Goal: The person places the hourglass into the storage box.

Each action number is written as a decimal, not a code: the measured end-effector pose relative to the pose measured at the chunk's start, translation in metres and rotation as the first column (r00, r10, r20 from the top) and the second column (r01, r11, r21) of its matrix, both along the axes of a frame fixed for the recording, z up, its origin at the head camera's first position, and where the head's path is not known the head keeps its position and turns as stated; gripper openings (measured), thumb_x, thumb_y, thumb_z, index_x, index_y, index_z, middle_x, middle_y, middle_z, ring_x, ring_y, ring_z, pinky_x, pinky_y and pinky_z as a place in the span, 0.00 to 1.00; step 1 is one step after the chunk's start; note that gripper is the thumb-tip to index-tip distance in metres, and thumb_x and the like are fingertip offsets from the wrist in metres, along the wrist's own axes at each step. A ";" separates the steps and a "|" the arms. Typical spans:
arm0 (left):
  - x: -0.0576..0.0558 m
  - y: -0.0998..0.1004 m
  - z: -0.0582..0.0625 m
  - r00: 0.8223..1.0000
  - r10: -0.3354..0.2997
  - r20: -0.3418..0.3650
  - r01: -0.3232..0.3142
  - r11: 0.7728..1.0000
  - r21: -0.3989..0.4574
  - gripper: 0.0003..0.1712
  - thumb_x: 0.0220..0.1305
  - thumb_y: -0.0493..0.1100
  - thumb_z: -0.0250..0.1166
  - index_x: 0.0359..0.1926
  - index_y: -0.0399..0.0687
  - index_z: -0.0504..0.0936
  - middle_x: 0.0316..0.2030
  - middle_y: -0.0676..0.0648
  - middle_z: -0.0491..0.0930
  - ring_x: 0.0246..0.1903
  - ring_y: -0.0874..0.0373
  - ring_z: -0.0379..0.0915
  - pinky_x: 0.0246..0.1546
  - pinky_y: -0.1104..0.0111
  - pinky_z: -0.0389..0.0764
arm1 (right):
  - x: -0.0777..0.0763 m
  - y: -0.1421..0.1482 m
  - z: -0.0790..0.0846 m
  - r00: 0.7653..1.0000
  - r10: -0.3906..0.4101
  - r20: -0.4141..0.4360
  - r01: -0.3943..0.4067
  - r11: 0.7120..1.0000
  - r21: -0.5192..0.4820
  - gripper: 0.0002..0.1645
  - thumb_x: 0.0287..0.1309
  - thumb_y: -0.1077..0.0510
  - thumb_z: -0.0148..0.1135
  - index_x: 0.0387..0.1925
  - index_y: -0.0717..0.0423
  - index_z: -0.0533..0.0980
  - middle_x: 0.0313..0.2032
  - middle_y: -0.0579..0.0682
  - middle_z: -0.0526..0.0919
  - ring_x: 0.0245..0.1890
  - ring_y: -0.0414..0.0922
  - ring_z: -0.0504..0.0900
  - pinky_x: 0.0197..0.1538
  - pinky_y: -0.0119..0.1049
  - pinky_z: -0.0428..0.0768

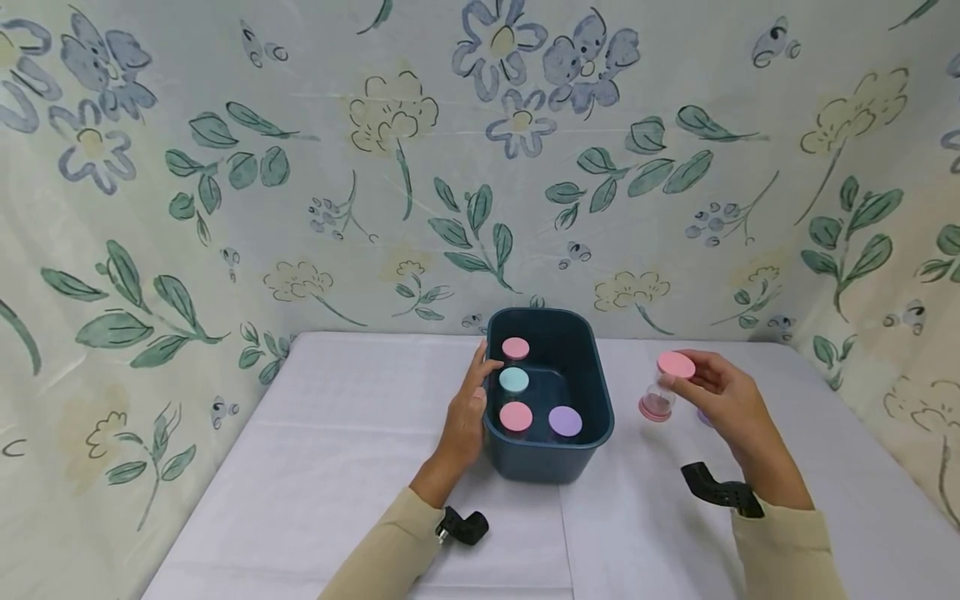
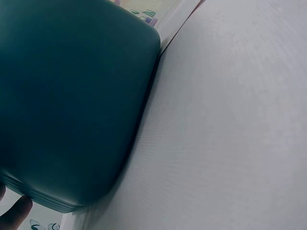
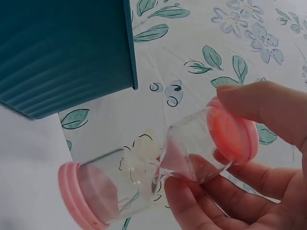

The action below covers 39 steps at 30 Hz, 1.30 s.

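Head view: a flowered cloth (image 1: pixel 405 179) hangs behind and along both sides of the table (image 1: pixel 352 475), whose white covering shows creases and a fold line. Near the table's far edge sits a dark blue bin (image 1: pixel 536 461), its long side toward the left hand (image 1: pixel 459 427). That hand holds the bin's left wall, a fingertip over the rim, probably to steady it. Four capped jars (image 1: pixel 516 416) stand inside, three along the left wall and one near the front right, perhaps spaced to leave room. Right of the bin, the right hand (image 1: pixel 723 398) pinches a pink-capped sand timer (image 3: pixel 173 155) by its upper end, tilted and clear of the bin. Below that hand shows part of a purple piece (image 1: pixel 704 417), mostly hidden.
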State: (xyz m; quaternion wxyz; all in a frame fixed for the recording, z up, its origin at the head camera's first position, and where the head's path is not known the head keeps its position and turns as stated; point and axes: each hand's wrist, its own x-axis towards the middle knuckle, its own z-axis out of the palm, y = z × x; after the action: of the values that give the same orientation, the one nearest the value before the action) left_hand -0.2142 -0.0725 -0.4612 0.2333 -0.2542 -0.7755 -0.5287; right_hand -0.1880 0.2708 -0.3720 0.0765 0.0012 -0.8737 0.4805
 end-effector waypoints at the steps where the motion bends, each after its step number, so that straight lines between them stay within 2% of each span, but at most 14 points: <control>1: 0.000 0.000 0.000 1.000 -0.001 0.000 0.001 1.000 0.000 0.27 0.70 0.42 0.34 0.67 0.51 0.64 0.75 0.44 0.48 0.73 0.53 0.43 0.66 0.47 0.56 | 0.001 -0.001 0.001 1.000 -0.003 -0.006 0.002 1.000 -0.010 0.40 0.57 0.39 0.63 0.66 0.52 0.65 0.56 0.49 0.75 0.49 0.39 0.75 0.48 0.23 0.75; 6: -0.001 0.000 -0.001 1.000 -0.007 -0.003 0.007 1.000 0.004 0.26 0.72 0.44 0.34 0.67 0.51 0.64 0.75 0.45 0.48 0.73 0.53 0.44 0.66 0.47 0.56 | 0.004 -0.005 0.005 0.998 -0.002 -0.062 -0.002 0.998 -0.066 0.38 0.58 0.42 0.63 0.67 0.50 0.65 0.58 0.50 0.73 0.51 0.39 0.74 0.45 0.18 0.74; 13: -0.002 0.000 -0.001 1.000 -0.015 -0.015 0.015 1.000 0.017 0.26 0.73 0.43 0.35 0.67 0.51 0.65 0.75 0.46 0.48 0.73 0.52 0.43 0.66 0.47 0.55 | 0.007 -0.012 0.011 0.995 -0.017 -0.099 0.006 0.994 -0.108 0.38 0.58 0.43 0.63 0.68 0.46 0.65 0.60 0.50 0.72 0.54 0.39 0.72 0.47 0.18 0.74; 26: -0.001 0.000 -0.003 1.000 -0.020 0.007 0.020 1.000 0.019 0.27 0.72 0.45 0.34 0.67 0.52 0.64 0.75 0.48 0.47 0.73 0.52 0.44 0.65 0.44 0.56 | 0.014 -0.026 0.017 0.980 -0.039 -0.197 0.004 0.985 -0.175 0.36 0.59 0.47 0.64 0.68 0.46 0.66 0.60 0.47 0.71 0.55 0.41 0.71 0.48 0.17 0.73; 29: -0.001 0.000 -0.005 1.000 -0.022 0.012 0.022 1.000 0.019 0.26 0.72 0.46 0.34 0.67 0.56 0.64 0.75 0.49 0.47 0.73 0.53 0.43 0.66 0.46 0.55 | 0.015 -0.032 0.018 0.970 -0.026 -0.240 -0.020 0.982 -0.188 0.35 0.59 0.50 0.65 0.67 0.47 0.67 0.59 0.48 0.72 0.54 0.42 0.72 0.49 0.18 0.73; 35: -0.003 0.000 -0.008 1.000 -0.031 -0.008 0.031 0.999 0.023 0.26 0.72 0.43 0.35 0.67 0.54 0.64 0.75 0.48 0.47 0.73 0.53 0.42 0.67 0.47 0.54 | 0.013 -0.044 0.024 0.938 0.040 -0.343 -0.092 0.986 -0.137 0.32 0.59 0.56 0.65 0.64 0.53 0.69 0.57 0.50 0.74 0.53 0.42 0.74 0.51 0.20 0.74; 39: -0.004 0.000 -0.006 0.999 -0.027 -0.032 0.028 0.999 0.031 0.26 0.72 0.43 0.35 0.67 0.52 0.65 0.75 0.47 0.47 0.73 0.52 0.43 0.67 0.47 0.54 | 0.011 -0.050 0.027 0.929 0.067 -0.363 -0.117 0.986 -0.116 0.32 0.58 0.57 0.66 0.64 0.54 0.69 0.56 0.50 0.75 0.52 0.42 0.74 0.51 0.20 0.73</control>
State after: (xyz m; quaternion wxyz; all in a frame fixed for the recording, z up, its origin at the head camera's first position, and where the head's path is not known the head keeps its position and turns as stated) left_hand -0.2178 -0.0728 -0.4670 0.2421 -0.2695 -0.7598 -0.5399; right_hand -0.1773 0.2210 -0.3445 0.2113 0.1244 -0.8095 0.5335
